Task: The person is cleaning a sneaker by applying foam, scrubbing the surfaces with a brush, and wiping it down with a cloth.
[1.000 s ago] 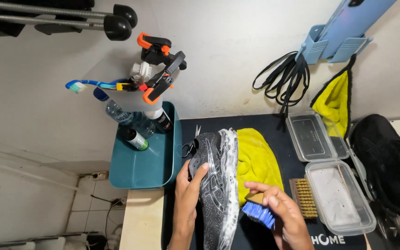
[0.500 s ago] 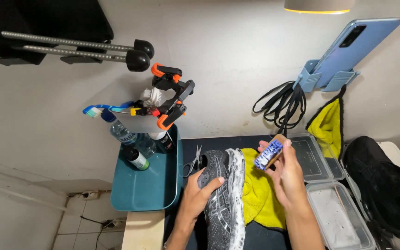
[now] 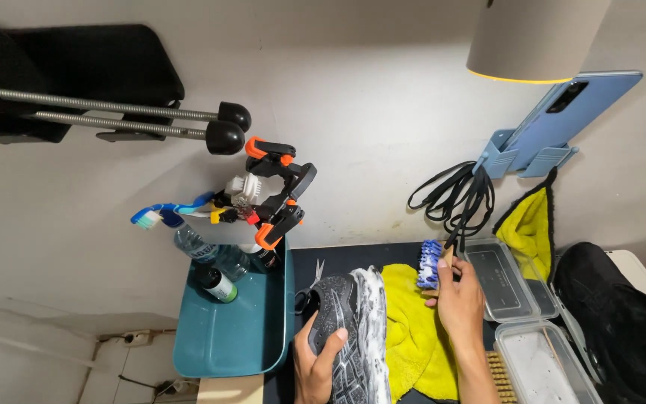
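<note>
Right hand [image 3: 461,303] has lifted brush [image 3: 431,264] off shoe [image 3: 353,337].

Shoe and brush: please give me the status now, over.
Left hand grips the grey shoe, sole foamy. Right hand holds the blue-bristled brush, raised off the shoe. Yellow cloth under the shoe; nothing between brush and shoe.

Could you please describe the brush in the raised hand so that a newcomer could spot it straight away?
Find the yellow cloth on the dark mat. Above its top edge, the right hand holds a small brush. Its blue bristles set it apart from the tan-bristled brush lying lower down.
</note>
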